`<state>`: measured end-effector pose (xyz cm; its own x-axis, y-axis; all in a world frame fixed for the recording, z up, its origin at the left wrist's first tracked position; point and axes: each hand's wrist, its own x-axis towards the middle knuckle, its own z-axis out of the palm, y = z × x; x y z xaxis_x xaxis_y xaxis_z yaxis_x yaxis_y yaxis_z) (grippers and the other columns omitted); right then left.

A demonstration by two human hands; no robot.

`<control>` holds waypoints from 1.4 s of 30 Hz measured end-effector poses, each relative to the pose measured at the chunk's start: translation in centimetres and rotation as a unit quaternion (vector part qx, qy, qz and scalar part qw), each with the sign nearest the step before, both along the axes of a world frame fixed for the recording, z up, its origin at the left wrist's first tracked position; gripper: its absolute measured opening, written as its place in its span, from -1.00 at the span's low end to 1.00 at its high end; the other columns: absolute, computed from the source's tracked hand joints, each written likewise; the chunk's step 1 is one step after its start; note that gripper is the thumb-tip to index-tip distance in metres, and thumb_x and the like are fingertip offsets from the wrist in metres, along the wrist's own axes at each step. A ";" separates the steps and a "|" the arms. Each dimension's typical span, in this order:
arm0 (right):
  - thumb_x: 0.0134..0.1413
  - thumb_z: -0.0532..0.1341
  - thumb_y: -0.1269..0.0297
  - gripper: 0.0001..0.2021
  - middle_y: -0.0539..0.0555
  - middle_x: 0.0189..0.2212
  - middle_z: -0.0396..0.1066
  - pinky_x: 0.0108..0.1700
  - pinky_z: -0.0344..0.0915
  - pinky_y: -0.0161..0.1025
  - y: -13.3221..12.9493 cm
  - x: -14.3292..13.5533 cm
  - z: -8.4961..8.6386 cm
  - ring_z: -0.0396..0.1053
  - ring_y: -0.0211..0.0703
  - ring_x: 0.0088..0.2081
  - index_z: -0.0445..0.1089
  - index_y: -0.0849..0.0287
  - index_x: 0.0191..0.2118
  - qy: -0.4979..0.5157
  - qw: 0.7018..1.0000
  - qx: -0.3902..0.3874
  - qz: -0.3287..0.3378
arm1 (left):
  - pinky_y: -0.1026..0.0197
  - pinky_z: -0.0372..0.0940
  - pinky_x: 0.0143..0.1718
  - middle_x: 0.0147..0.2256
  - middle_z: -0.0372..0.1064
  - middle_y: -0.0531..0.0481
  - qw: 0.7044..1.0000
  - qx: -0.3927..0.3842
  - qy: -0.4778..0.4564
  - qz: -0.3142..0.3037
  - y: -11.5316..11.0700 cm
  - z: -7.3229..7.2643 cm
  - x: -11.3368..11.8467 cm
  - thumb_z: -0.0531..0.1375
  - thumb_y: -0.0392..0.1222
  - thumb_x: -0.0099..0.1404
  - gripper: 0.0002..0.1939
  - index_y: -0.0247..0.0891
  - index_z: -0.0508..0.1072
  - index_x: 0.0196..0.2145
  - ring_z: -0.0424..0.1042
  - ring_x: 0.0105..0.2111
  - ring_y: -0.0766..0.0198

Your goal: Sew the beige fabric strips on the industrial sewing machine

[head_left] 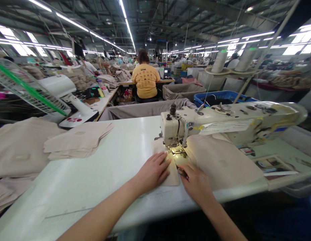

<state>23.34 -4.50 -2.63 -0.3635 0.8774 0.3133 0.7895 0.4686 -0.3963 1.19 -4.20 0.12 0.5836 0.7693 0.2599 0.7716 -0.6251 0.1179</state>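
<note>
My left hand (154,169) lies flat on a small beige fabric piece (172,177), its fingertips just in front of the sewing machine's (172,130) needle area. The far end of that piece runs under the lit presser foot (177,150). My right hand (197,182) is closed around a small dark metal tool (182,172), mostly hidden by the fingers, at the right edge of the piece. Just beyond it, a larger beige fabric panel (223,167) lies under the machine's arm.
Beige fabric stacks (77,139) lie on the left of the white table (95,180), near a white fan (58,87). Thread cones (219,62) stand behind the machine. A blue basket (199,97) and a cloth-lined bin (145,108) sit beyond. A person in yellow (145,80) sits ahead.
</note>
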 end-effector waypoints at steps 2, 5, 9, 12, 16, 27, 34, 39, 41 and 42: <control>0.22 0.14 0.41 -0.76 0.06 -0.23 0.56 -0.26 0.36 -0.26 0.0 0.0 0.2 0.52 -0.10 -0.25 0.49 0.05 -0.08 -0.002 1.000 -0.007 0.000 | -0.16 0.25 0.24 0.21 0.30 -0.29 1.000 0.001 -0.004 0.000 0.0 -0.1 -0.1 0.09 -0.15 0.44 -0.63 -0.27 0.36 0.15 0.30 0.22 -0.04; 0.23 0.13 0.39 -0.76 0.07 -0.21 0.57 -0.24 0.37 -0.24 -0.1 0.0 0.2 0.53 -0.08 -0.24 0.49 0.05 -0.08 -0.002 1.000 -0.007 -0.001 | -0.16 0.24 0.24 0.21 0.30 -0.28 1.000 -0.002 -0.011 0.001 -0.4 -0.1 -0.7 0.10 -0.15 0.44 -0.62 -0.26 0.36 0.16 0.31 0.22 -0.03; 0.23 0.12 0.39 -0.76 0.08 -0.20 0.58 -0.25 0.39 -0.22 -0.1 0.2 -0.1 0.53 -0.07 -0.26 0.49 0.07 -0.08 0.003 1.000 0.006 0.001 | -0.14 0.23 0.24 0.24 0.26 -0.27 0.999 -0.018 0.023 0.016 -1.8 0.5 -1.8 0.10 -0.12 0.45 -0.59 -0.26 0.33 0.20 0.28 0.23 -0.04; 0.25 0.11 0.38 -0.76 0.07 -0.22 0.58 -0.26 0.39 -0.22 -0.1 0.3 -0.4 0.53 -0.08 -0.27 0.49 0.08 -0.08 0.005 1.000 0.018 0.005 | -0.19 0.17 0.26 0.26 0.24 -0.24 0.998 -0.023 0.048 0.039 -3.3 1.5 -1.9 0.10 -0.09 0.45 -0.60 -0.24 0.35 0.18 0.24 0.26 -0.07; 0.23 0.13 0.37 -0.78 0.06 -0.25 0.57 -0.26 0.38 -0.24 -0.1 0.5 -0.4 0.53 -0.09 -0.28 0.50 0.08 -0.10 0.005 0.999 0.032 0.008 | -0.12 0.32 0.08 0.16 0.35 -0.18 0.998 -0.034 0.035 0.043 -4.6 2.7 -1.2 0.11 -0.14 0.43 -0.67 -0.22 0.42 0.10 0.35 0.11 -0.03; 0.21 0.18 0.38 -0.81 0.04 -0.24 0.58 -0.29 0.34 -0.26 -0.3 0.8 0.3 0.52 -0.09 -0.27 0.51 0.09 -0.12 0.009 1.000 0.028 -0.006 | -0.07 0.32 0.02 0.10 0.38 -0.18 0.998 -0.042 -0.010 0.036 -4.5 0.8 -1.7 0.11 -0.12 0.46 -0.66 -0.23 0.44 0.11 0.35 0.07 -0.01; 0.22 0.18 0.38 -0.81 0.04 -0.24 0.58 -0.29 0.33 -0.24 -0.4 0.8 0.7 0.52 -0.07 -0.27 0.50 0.11 -0.11 0.003 1.000 0.027 -0.001 | -0.08 0.31 0.04 0.11 0.37 -0.19 0.998 -0.034 -0.027 0.041 -4.8 0.5 -1.6 0.09 -0.12 0.46 -0.65 -0.21 0.44 0.13 0.34 0.09 -0.01; 0.21 0.18 0.40 -0.79 0.05 -0.22 0.58 -0.28 0.34 -0.24 -0.4 0.9 0.6 0.52 -0.08 -0.26 0.50 0.10 -0.10 -0.002 1.000 0.023 0.000 | -0.10 0.29 0.07 0.14 0.35 -0.18 0.998 -0.032 -0.024 0.046 -5.1 0.0 -1.7 0.08 -0.12 0.47 -0.65 -0.21 0.43 0.14 0.32 0.10 -0.02; 0.19 0.18 0.40 -0.79 0.06 -0.19 0.58 -0.27 0.35 -0.24 -0.4 0.9 0.5 0.52 -0.08 -0.25 0.49 0.10 -0.10 -0.001 1.000 0.021 0.001 | -0.09 0.29 0.07 0.14 0.35 -0.18 0.998 -0.032 -0.023 0.046 -5.1 -0.1 -1.7 0.08 -0.11 0.47 -0.64 -0.21 0.42 0.14 0.32 0.11 -0.02; 0.19 0.18 0.41 -0.78 0.06 -0.19 0.58 -0.27 0.36 -0.23 -0.4 0.8 0.5 0.52 -0.08 -0.25 0.49 0.10 -0.09 -0.001 1.000 0.020 0.001 | -0.09 0.29 0.07 0.14 0.35 -0.18 0.998 -0.032 -0.022 0.046 -5.1 -0.1 -1.7 0.08 -0.11 0.47 -0.64 -0.21 0.42 0.15 0.32 0.11 -0.02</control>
